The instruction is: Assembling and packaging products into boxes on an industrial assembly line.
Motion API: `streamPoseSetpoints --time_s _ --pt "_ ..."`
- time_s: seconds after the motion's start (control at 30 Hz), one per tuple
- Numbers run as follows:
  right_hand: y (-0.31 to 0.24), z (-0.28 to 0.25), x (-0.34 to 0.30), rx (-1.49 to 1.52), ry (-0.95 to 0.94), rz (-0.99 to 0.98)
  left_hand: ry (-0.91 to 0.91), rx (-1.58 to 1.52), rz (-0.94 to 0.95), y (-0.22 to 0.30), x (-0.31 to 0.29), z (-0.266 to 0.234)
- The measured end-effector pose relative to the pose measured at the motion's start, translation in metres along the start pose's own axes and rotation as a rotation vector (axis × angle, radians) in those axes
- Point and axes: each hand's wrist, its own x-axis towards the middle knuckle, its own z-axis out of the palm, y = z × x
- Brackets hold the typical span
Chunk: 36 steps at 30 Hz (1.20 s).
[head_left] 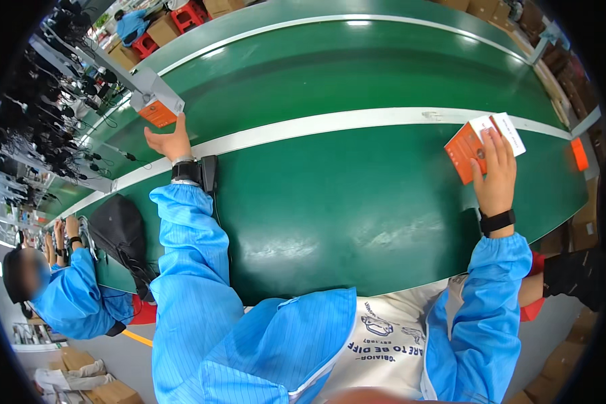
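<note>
My left hand [170,143] reaches out to the far left, its fingers and thumb spread, nothing in its palm. Just beyond the fingertips is a white-and-orange box-shaped item [160,113] at the foot of a grey post; whether the thumb touches it I cannot tell. At the right, my right hand [497,176] lies with outstretched fingers on top of orange-and-white leaflets or thin cards [463,153], which are fanned over each other near the white strip. Beside my left wrist rests a black adapter-like block [209,174] with a thin cable.
A green worktable [330,202] is crossed by a white strip [303,126]. A black bag [118,225] lies left of my forearm. Many dark cables [54,101] hang at the left. A co-worker in blue [74,296] sits there. Cardboard boxes [586,215] stand right.
</note>
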Motion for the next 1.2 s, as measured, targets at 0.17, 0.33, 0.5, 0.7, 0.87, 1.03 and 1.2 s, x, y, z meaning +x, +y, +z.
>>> streamPoseSetpoints --time_s 0.17,0.33,0.5,0.7,0.87,1.03,1.2 --pt "-0.008 -0.024 -0.008 -0.125 -0.038 -0.015 0.043 0.185 0.245 -0.06 0.035 0.041" --pt "-0.027 0.006 -0.015 0.446 -0.332 -0.144 -0.244 -0.002 0.039 -0.082 0.068 0.045" --pt "0.017 0.059 -0.015 0.701 -0.339 0.286 -0.39 -0.173 0.07 -0.108 0.089 0.074" --pt "0.084 0.073 -0.007 0.546 -0.197 0.362 -0.377 -0.15 0.048 -0.074 0.075 0.056" --pt "0.114 0.137 -0.021 0.879 0.005 0.776 -0.605 -0.38 0.054 -0.05 0.041 0.069" --pt "0.108 0.114 -0.02 0.98 0.005 0.761 -1.145 -0.578 0.175 0.099 -0.091 0.055" --pt "0.048 0.052 -0.017 1.209 -0.198 0.349 -1.624 -0.815 0.375 0.207 -0.225 0.059"
